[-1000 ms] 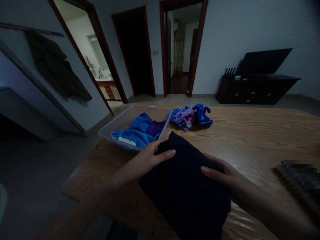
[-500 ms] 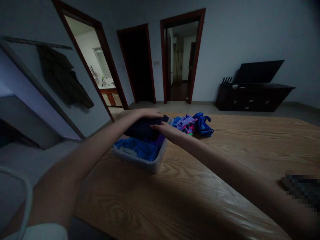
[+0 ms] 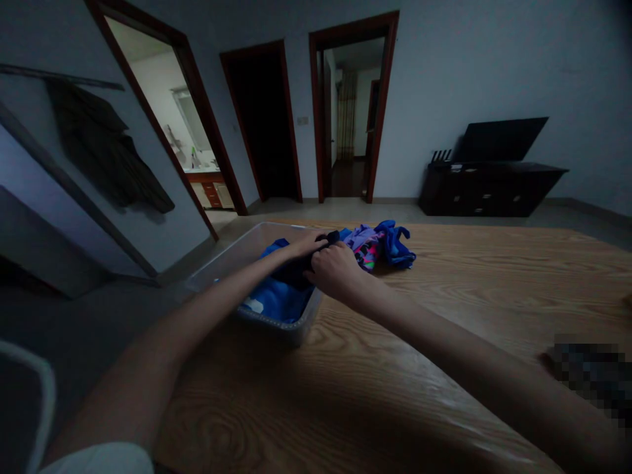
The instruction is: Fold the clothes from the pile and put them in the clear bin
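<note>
Both hands (image 3: 307, 245) (image 3: 336, 266) are closed on dark cloth (image 3: 292, 271) in a bin (image 3: 289, 336); blue clothes (image 3: 281, 299) already inside, purple clothes (image 3: 363, 238) still outside.

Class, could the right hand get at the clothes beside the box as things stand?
Probably yes: the right hand is close to the clothes, with nothing visible between, though it is touching dark cloth.
</note>
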